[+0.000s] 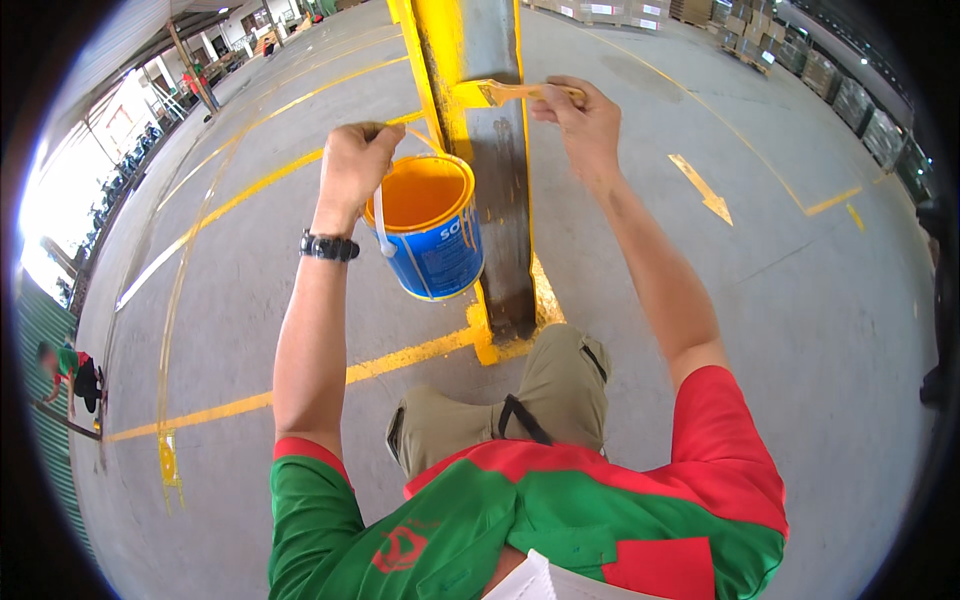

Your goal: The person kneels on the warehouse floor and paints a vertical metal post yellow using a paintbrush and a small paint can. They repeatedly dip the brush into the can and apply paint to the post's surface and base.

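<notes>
Overhead, left hand [355, 160] clenched on the thin handle of a blue paint bucket [435, 235], fingers wrapped tight around it; bucket hanging just below the fist, tilted slightly, half full of orange-yellow paint, close against the left face of an upright steel column [490, 150]; black wristwatch [329, 246] on the left wrist. Right hand [585, 120] raised to the same column, fingers pinched narrow on the wooden handle of a paintbrush [520, 92]; bristles pressed flat to the column's front, at the edge between fresh yellow and bare grey metal. Column yellow along its left edge and upper part, grey and dark-stained lower down, footed on the concrete floor [780, 300] where a yellow painted line [300, 385] meets its base. Khaki-trousered knee [540, 400] bent just in front of the column's foot; green and red shirt sleeves at the lower edge. Yellow arrow [702, 188] on the floor to the right, well apart; another person [72, 375] in green and red crouched at the far left edge of the floor, beside a second yellow line.
</notes>
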`<act>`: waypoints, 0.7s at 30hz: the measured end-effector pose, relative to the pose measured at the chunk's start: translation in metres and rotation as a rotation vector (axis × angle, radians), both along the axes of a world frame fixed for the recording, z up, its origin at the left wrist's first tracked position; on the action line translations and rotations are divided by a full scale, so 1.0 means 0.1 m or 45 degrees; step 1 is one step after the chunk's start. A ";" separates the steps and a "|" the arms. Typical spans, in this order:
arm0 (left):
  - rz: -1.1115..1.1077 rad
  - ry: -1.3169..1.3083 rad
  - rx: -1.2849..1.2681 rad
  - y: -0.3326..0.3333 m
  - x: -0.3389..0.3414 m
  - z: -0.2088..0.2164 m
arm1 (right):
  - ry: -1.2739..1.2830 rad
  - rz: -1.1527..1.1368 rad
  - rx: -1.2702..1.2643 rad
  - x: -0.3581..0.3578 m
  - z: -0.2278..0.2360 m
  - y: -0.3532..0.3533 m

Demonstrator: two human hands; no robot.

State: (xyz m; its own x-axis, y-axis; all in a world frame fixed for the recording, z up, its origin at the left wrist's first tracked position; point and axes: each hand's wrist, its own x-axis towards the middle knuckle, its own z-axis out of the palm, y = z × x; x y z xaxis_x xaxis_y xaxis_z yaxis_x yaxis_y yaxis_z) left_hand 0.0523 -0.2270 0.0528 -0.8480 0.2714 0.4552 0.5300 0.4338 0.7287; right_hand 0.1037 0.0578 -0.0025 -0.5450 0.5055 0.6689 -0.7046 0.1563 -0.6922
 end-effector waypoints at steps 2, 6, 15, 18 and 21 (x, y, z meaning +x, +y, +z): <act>0.036 0.014 -0.019 -0.10 0.03 -0.02 | -0.024 -0.181 0.452 -0.11 0.28 0.06; 0.089 0.050 0.033 -0.45 0.11 -0.13 | 0.425 -0.509 0.892 -0.37 1.05 0.14; 0.371 -0.102 -0.027 -1.59 0.35 -0.85 | 0.414 -0.378 1.247 -0.25 0.40 0.14; 0.502 -0.183 -0.016 -2.01 0.44 -1.22 | 0.077 -0.152 1.377 -0.15 0.13 0.15; 0.608 -0.242 -0.072 -2.42 0.49 -1.65 | 0.031 -0.082 1.455 -0.26 0.48 0.15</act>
State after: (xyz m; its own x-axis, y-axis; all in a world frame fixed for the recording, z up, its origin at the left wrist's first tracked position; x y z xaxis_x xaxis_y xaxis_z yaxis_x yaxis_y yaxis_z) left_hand 0.1014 -0.4690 -0.1117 -0.9498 -0.1462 0.2765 0.1237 0.6365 0.7613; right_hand 0.0777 0.0729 0.0451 -0.5205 -0.3782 0.7655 -0.6837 0.7217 -0.1083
